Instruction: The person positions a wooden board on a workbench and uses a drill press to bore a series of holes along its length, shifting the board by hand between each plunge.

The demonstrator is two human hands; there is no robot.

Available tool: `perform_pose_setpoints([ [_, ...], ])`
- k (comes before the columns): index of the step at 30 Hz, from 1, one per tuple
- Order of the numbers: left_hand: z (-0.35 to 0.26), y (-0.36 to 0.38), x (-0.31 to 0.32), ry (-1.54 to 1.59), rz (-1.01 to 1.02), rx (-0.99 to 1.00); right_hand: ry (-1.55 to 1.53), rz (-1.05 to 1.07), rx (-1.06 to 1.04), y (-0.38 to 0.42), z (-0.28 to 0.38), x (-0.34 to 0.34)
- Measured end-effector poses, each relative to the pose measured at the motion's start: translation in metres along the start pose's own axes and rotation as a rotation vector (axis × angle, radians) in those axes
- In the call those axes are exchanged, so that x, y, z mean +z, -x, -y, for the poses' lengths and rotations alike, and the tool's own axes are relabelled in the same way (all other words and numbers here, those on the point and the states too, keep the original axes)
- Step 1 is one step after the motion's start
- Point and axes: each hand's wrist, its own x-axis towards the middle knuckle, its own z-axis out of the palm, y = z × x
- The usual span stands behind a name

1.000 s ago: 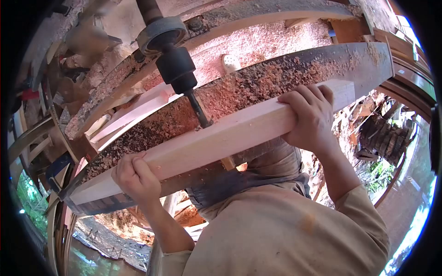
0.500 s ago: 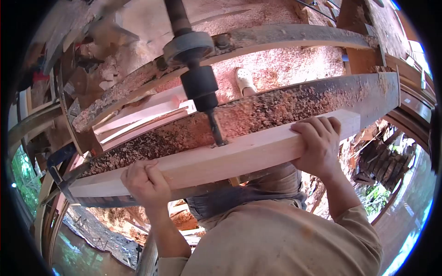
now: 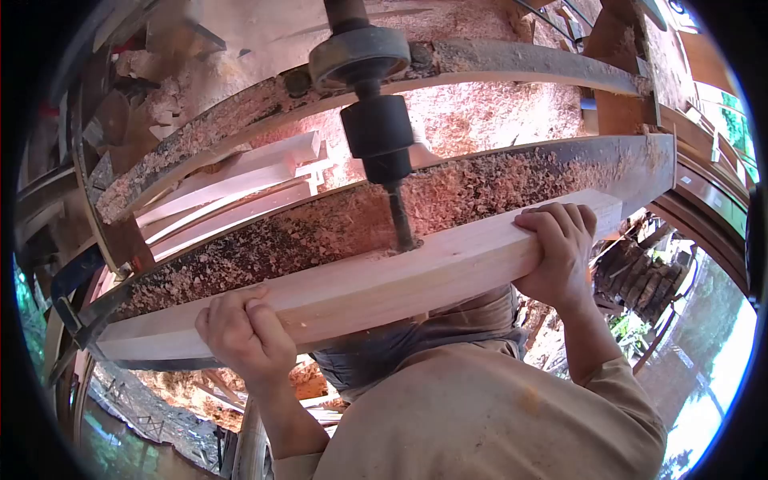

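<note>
A long, pale squared wooden beam [image 3: 384, 296] lies along the front of a dark work table. My left hand [image 3: 248, 332] is wrapped over its near edge, left of the drill. Towards the beam's right end, my right hand [image 3: 562, 248] grips it with the fingers over the top. Between the hands, a drill bit [image 3: 402, 220] in a black chuck [image 3: 378, 138] meets the beam's upper side near its far edge. Loose chips lie around the bit, and its tip is hidden.
Reddish shavings cover the table [image 3: 512, 180] behind the beam. A curved wooden bar [image 3: 496, 62] crosses beyond it. A dark clamp [image 3: 70, 282] sits at the table's left corner. Cut wood pieces [image 3: 232, 188] lie beyond the table, left of the drill.
The view has shifted, so the drill appears farther right. Along the beam, the bit is now a little farther from my left hand and closer to my right. Both hands keep their hold.
</note>
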Motion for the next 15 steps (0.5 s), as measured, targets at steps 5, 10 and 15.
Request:
perform_pose_setpoints([
  [5,-0.004,0.007,0.006,-0.035,-0.017,-0.014,-0.042,-0.042,0.003,0.011,-0.004,0.002],
  [10,-0.012,0.012,0.003,-0.047,0.020,0.011,-0.032,-0.020,0.034,0.030,-0.007,0.001],
  [15,-0.001,0.011,-0.003,-0.021,0.055,-0.011,-0.030,-0.006,0.053,0.025,0.005,0.002],
])
